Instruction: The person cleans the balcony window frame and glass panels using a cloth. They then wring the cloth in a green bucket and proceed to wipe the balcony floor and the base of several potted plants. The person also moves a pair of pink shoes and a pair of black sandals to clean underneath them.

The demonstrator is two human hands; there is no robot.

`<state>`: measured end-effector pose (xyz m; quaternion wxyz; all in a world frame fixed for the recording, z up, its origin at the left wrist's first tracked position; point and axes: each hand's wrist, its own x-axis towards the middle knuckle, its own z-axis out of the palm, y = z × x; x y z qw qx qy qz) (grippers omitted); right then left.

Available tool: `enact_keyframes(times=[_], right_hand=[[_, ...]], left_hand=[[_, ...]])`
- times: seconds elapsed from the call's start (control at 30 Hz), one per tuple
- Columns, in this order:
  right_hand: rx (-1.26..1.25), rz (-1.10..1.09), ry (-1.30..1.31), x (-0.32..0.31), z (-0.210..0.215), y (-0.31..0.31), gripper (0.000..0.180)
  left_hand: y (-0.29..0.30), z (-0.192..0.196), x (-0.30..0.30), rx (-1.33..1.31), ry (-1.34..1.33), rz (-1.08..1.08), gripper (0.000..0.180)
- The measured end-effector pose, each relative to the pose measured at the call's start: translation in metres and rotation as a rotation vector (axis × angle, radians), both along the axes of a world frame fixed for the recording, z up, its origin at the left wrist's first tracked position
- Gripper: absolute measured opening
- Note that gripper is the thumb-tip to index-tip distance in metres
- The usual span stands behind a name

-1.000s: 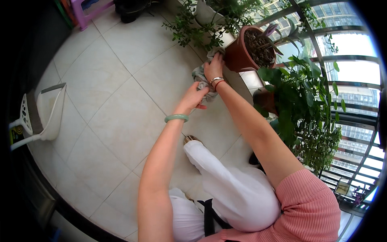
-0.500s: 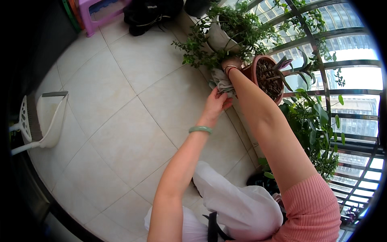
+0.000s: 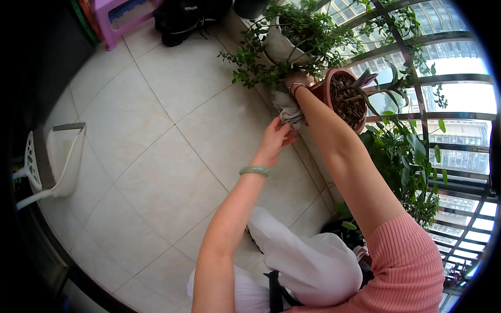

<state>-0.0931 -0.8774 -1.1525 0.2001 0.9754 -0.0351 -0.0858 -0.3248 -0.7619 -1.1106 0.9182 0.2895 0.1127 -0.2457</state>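
A crumpled greyish cloth (image 3: pixel 287 106) hangs along the ledge below the potted plants. My left hand (image 3: pixel 271 140), wearing a green bangle, has its fingertips closed on the cloth's lower end. Further up, my right hand (image 3: pixel 298 79) reaches into the gap between a white pot (image 3: pixel 282 44) of trailing greenery and a reddish-brown pot (image 3: pixel 329 91). Its fingers are mostly hidden, and whether they grip the cloth's upper part cannot be made out. The brown pot holds dark chunky soil (image 3: pixel 345 99) and a purple-green plant (image 3: pixel 365 81).
Metal window bars (image 3: pixel 404 52) run along the right, with leafy plants (image 3: pixel 402 156) beside them. On the tiled floor (image 3: pixel 162 156), a white dustpan (image 3: pixel 70 161) and brush (image 3: pixel 39 161) stand at left. A purple stool (image 3: pixel 107 26) and black bag (image 3: pixel 182 23) are at the far end.
Both hands stay nearly in place at the cloth, the left shifting very slightly. The whole view has moved a little.
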Motion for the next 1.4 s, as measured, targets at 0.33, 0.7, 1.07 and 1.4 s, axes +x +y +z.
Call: enact_keyframes(times=[0.33,0.7,1.07,1.4], right_hand=[[0.967,-0.068,-0.168,-0.194,-0.038,0.061,0.053],[1.068,-0.042,-0.247,-0.101,0.045,0.016,0.065],[1.277,0.056,0.052,-0.136,0.025,-0.003,0.052],[1.431,-0.241,-0.052,-0.221,-0.013,0.048,0.048]], left_hand=[[0.102,-0.029,-0.078,0.567,0.058,-0.544,0.057],[0.022,0.064,0.007,0.433,-0.052,-0.071,0.080],[-0.013,0.105,0.089,0.815,-0.348,-0.038,0.052],[-0.021,0.115,0.099,0.321,-0.014,-0.333,0.070]])
